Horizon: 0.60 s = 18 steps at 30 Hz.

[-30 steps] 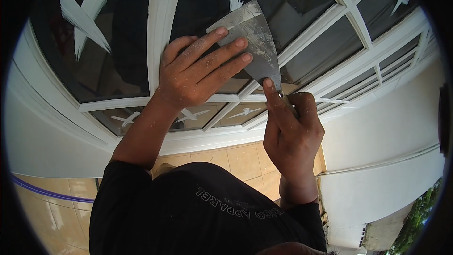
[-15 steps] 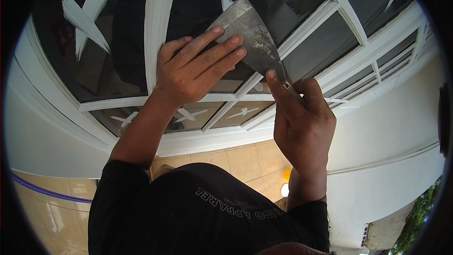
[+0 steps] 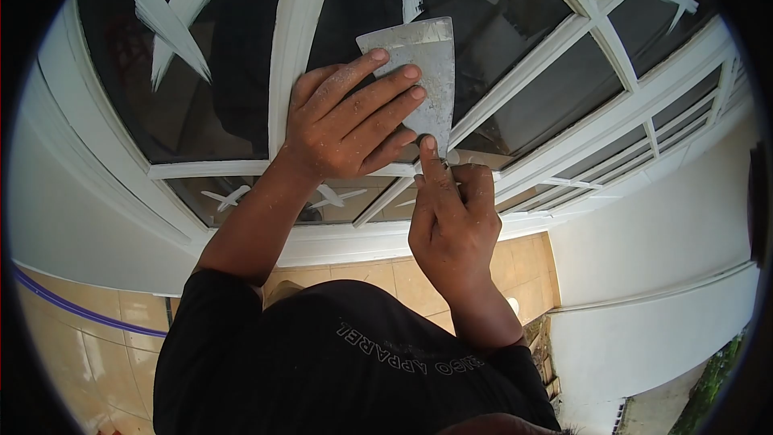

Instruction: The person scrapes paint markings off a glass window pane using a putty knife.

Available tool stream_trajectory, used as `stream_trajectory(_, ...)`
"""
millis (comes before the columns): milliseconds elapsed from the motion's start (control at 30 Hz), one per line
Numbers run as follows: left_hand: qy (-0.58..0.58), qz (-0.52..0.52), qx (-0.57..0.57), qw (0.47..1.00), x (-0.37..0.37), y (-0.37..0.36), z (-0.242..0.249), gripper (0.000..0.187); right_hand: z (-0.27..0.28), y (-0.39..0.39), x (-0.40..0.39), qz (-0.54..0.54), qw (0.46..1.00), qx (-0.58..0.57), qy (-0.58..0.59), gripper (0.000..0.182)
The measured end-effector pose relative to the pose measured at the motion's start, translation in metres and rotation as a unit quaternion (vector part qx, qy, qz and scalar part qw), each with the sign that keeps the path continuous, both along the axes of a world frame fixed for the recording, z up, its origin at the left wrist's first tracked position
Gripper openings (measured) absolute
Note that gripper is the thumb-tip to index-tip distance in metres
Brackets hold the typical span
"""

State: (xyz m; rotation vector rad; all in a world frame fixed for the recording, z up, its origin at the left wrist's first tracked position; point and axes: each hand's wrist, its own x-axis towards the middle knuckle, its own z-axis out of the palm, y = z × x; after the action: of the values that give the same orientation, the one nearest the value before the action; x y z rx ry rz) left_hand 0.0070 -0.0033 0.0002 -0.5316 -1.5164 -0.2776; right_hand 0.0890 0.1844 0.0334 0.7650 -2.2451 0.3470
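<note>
A wide metal putty knife (image 3: 436, 80), its blade smeared with whitish residue, points up in front of a white-framed glass window. My right hand (image 3: 456, 221) grips it low down, with the index finger stretched along the base of the blade; the handle is mostly hidden in the fist. Across the left part of the blade lies my left hand (image 3: 342, 125), fingers extended and dusted with white specks. Behind the blade is a dark glass pane (image 3: 515, 48). A short white paint stroke (image 3: 412, 5) shows on the glass just above the blade's edge.
White window bars (image 3: 304, 24) divide the panes. Several panes carry white painted crosses, such as a large cross (image 3: 179, 22) at upper left. Below are a tiled floor (image 3: 386, 276) and, at lower left, a purple hose-like line (image 3: 88, 312). A white wall (image 3: 636, 234) stands at right.
The putty knife has turned from leaning left to nearly upright, and its lower end has swung left. My right hand has moved left and down, closer to my left hand. The view has shifted slightly.
</note>
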Motion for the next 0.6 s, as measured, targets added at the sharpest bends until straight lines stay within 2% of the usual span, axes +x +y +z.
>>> stream_trajectory(167,-0.002,0.003,0.010,1.000,-0.001,0.001,0.001,0.030,-0.004,-0.003,0.001,0.002,1.000,-0.009,-0.002,0.055)
stream_trajectory(233,-0.005,0.004,0.009,1.000,0.001,0.001,0.000,0.030,-0.004,-0.005,-0.001,0.008,0.999,-0.014,0.033,0.050)
stream_trajectory(367,0.006,-0.006,-0.004,1.000,-0.001,-0.001,0.001,0.032,-0.003,-0.006,0.001,0.008,0.999,-0.021,0.023,0.050)
stream_trajectory(600,-0.005,-0.003,0.008,1.000,0.000,0.001,0.001,0.030,0.008,0.003,0.002,0.004,1.000,0.011,0.014,0.057)
